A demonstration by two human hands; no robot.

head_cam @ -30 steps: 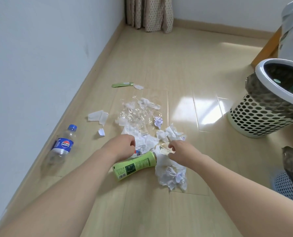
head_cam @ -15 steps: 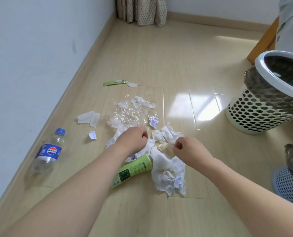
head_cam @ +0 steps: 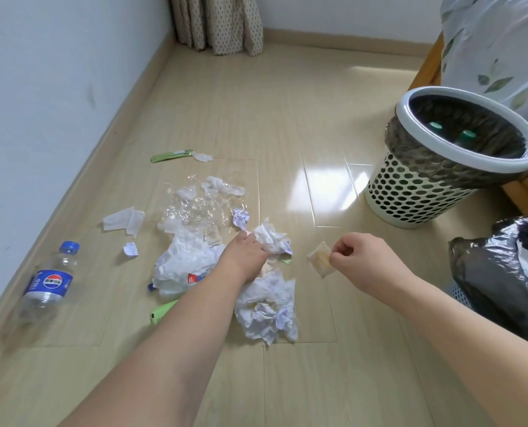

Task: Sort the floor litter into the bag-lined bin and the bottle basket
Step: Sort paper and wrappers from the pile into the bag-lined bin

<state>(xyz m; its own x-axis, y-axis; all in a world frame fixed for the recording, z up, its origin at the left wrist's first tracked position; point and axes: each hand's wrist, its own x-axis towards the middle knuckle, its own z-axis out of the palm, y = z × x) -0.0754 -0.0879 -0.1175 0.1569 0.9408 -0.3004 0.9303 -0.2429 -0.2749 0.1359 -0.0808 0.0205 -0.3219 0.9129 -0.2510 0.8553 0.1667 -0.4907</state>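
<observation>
Right hand (head_cam: pixel 359 261) pinches a small cream packet (head_cam: pixel 319 261) just clear of the pile. Left hand (head_cam: pixel 246 257) is down in the litter, fingers closing on a crumpled white tissue (head_cam: pixel 272 238).

Risk, as I judge it: the tissue is loose and tangled with neighbouring scraps, so a lift could drag bits along and scatter them. The packet is held only by its edge and could slip.

Count: two bottles on the floor, one clear with a blue label (head_cam: pixel 48 283) near the wall, one green bottle (head_cam: pixel 161 312) half hidden under the forearm. One perforated bin (head_cam: pixel 410 192) showing two green caps inside. One black bag (head_cam: pixel 499 272) at right.
</observation>
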